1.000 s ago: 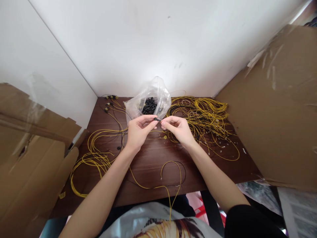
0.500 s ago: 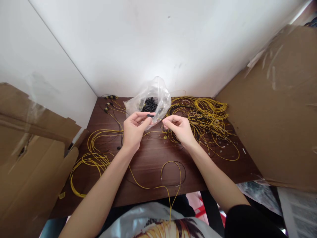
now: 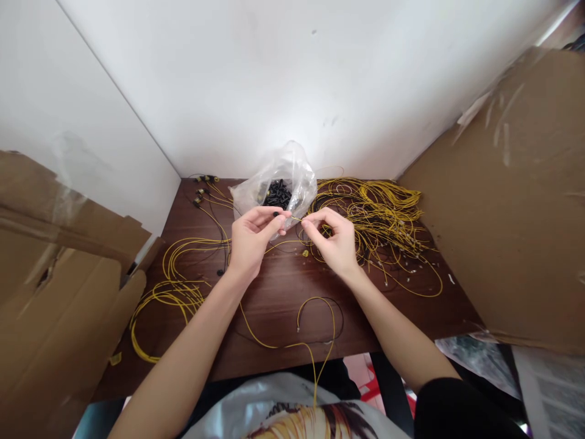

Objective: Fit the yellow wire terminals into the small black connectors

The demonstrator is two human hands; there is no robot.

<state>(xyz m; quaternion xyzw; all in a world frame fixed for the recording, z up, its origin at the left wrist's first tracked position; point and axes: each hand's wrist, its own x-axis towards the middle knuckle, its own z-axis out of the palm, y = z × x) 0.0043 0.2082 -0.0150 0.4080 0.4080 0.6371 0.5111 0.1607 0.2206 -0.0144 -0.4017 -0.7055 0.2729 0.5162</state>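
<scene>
Between the thumb and fingers of my left hand (image 3: 251,236) is a small black connector housing (image 3: 276,214), mostly covered by the fingertips. My right hand (image 3: 333,238) pinches a thin yellow wire (image 3: 296,218), whose end runs to the left fingertips. Whether the wire end sits inside the housing is hidden. Just behind both hands stands a clear plastic bag (image 3: 299,161) with many black housings (image 3: 277,193) in it. A large tangle of yellow and black wires (image 3: 388,207) lies right beside my right hand.
Coiled yellow wires (image 3: 158,292) lie on the brown table (image 3: 274,305) at left, with wired black connectors (image 3: 201,195) behind them. A looped wire (image 3: 333,317) hangs over the front edge. Cardboard sheets (image 3: 512,201) flank the table; a white wall (image 3: 292,79) closes the back.
The black housing has turned in my left fingers, so less of its length shows. My hands stay close together, and the yellow wire is still pinched in my right hand.
</scene>
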